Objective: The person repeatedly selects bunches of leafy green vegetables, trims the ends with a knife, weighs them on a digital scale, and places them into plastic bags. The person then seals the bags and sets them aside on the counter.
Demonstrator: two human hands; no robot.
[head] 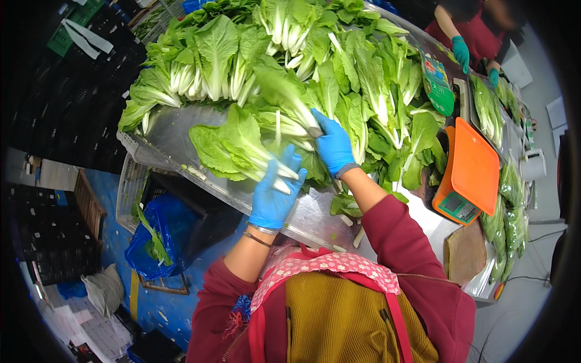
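My left hand (274,195), in a blue glove, is turned palm up under several loose leaves of leafy greens (236,152). Their white stalk ends lie between its thumb and fingers. In the matching glove, my right hand (333,140) grips a blurred head of leafy greens (288,97) by its base, where a round brownish end shows. That head's leaves point up and away to the left. Beyond both hands, a large heap of leafy greens (218,59) covers much of the metal table (177,122).
An orange scale (474,168) stands at the right, near bagged greens (513,222) and a green printed bag (438,86). Below the table's left edge is a blue plastic bag (154,236) with leaf scraps. A co-worker's gloved hand (460,52) shows at top right.
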